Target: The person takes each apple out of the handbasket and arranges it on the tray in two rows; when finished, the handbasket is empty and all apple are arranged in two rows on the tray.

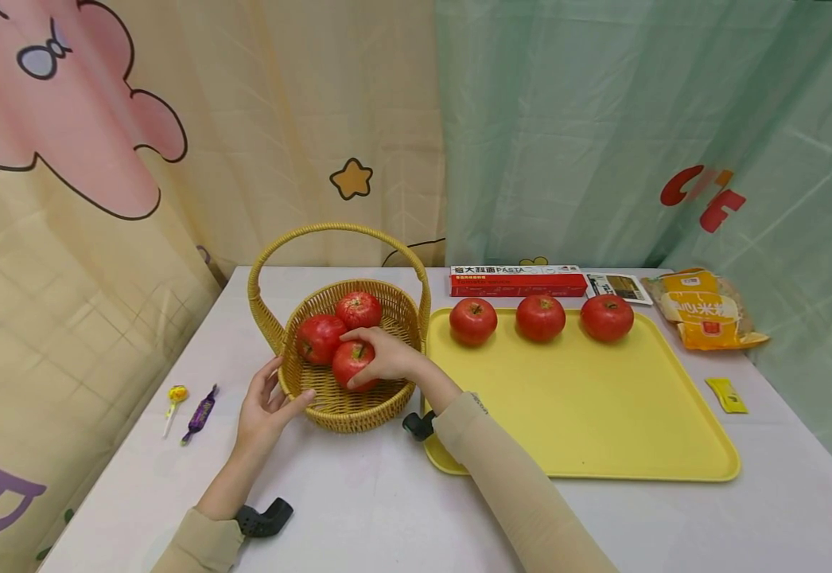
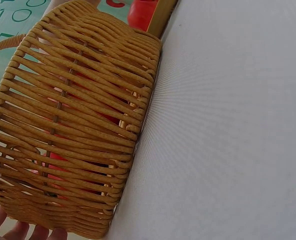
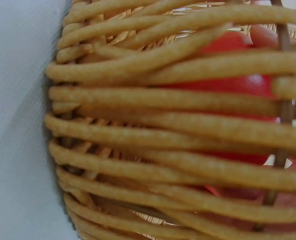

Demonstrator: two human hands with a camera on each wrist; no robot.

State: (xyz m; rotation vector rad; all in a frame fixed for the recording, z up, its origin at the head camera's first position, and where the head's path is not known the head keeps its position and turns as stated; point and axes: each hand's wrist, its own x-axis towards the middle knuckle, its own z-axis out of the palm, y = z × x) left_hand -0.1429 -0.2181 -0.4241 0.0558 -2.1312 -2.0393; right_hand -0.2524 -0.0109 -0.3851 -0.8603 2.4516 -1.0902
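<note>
A woven wicker basket with a tall arched handle stands on the table at centre left. My left hand grips its near left side, thumb at the rim and fingers round the outer wall; fingertips show at the lower left of the left wrist view. Inside the basket, my right hand grips a red apple between thumb and fingers. Two more red apples lie beside it, one at the left and one at the back. Through the weave, the right wrist view shows red fruit.
A yellow tray lies right of the basket, with three red apples along its back edge. Behind are a pasta box and a flat packet. An orange bag and yellow sachet lie right; a lollipop and purple candy left.
</note>
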